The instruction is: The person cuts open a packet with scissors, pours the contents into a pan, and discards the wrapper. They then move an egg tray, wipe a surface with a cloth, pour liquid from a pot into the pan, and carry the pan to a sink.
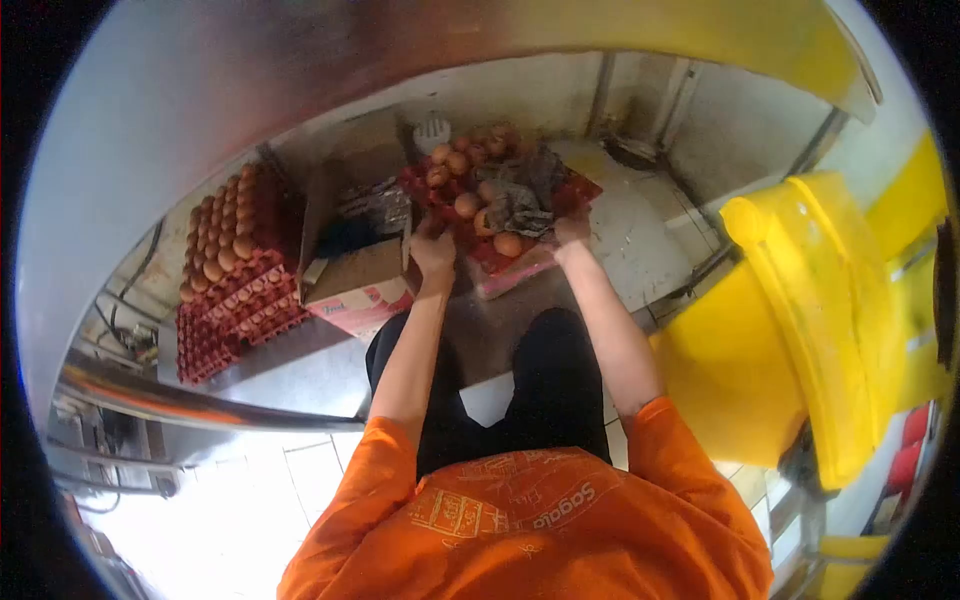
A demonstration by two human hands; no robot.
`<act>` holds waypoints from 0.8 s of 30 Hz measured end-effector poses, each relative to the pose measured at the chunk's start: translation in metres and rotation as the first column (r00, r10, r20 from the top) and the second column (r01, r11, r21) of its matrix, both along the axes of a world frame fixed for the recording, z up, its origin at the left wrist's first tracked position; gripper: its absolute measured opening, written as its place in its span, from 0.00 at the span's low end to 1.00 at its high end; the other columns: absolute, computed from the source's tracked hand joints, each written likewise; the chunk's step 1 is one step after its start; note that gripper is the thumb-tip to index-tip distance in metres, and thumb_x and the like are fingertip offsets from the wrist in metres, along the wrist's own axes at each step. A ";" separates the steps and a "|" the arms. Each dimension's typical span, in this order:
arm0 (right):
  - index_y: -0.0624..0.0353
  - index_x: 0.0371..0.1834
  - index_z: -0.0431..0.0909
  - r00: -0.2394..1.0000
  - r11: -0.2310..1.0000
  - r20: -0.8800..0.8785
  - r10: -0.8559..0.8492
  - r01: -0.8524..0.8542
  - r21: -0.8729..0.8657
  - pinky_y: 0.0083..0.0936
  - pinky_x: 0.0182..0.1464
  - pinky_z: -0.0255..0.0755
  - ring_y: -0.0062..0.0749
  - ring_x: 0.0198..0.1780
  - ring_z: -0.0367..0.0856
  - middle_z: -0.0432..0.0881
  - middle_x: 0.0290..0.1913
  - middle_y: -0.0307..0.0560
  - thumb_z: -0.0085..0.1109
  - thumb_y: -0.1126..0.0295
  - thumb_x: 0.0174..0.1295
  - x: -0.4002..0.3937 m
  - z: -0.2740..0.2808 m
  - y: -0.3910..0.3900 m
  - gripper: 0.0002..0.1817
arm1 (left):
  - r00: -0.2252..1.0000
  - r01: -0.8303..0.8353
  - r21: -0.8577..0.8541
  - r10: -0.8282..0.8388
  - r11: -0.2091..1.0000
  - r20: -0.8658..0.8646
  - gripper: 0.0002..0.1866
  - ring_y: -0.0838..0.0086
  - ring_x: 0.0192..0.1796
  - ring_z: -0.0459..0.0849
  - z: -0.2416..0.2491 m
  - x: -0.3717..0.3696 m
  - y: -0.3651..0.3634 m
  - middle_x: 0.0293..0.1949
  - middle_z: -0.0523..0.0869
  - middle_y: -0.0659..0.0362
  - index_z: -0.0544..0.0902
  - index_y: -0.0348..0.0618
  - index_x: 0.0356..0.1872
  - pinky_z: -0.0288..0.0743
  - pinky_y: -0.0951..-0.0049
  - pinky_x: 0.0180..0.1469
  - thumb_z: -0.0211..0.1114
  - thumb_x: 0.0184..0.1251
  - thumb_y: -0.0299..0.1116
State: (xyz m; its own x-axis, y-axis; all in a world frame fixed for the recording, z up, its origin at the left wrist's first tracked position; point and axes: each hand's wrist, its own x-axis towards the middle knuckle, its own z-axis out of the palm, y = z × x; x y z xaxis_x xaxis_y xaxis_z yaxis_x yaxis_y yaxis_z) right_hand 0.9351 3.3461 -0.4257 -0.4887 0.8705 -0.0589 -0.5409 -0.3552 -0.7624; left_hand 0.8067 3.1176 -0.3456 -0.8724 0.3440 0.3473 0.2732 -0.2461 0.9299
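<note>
A red egg tray (pixel 582 190) sits between my hands on the low metal shelf, with several brown eggs (pixel 466 205) in it. Crumpled grey paper (pixel 520 205) covers part of its right half. My left hand (pixel 432 252) is closed at the tray's near left edge, close to an open cardboard box (pixel 352 275). At the right edge, my right hand (pixel 572 238) is closed on the tray too. The fingertips of both hands are hidden. Below the tray's near side shows a pinkish flat item (pixel 515 277) that I cannot make out.
Stacked red trays of eggs (pixel 222 240) stand left of the box. A large yellow bin (pixel 740 350) is at the right. Overhead, a metal surface (pixel 400 60) spans the top of the view. A metal bar (pixel 220 408) runs at lower left. Behind the tray is a white object (pixel 432 130).
</note>
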 end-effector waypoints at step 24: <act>0.56 0.62 0.56 0.769 0.690 0.165 -0.617 0.630 -0.357 0.38 0.46 0.73 0.40 0.56 0.69 0.68 0.58 0.50 0.38 0.63 0.65 0.175 0.100 -0.002 0.22 | 0.502 0.838 -0.064 -0.718 0.542 0.483 0.19 0.71 0.42 0.71 0.030 0.104 0.251 0.42 0.74 0.56 0.75 0.42 0.40 0.63 0.66 0.47 0.52 0.59 0.47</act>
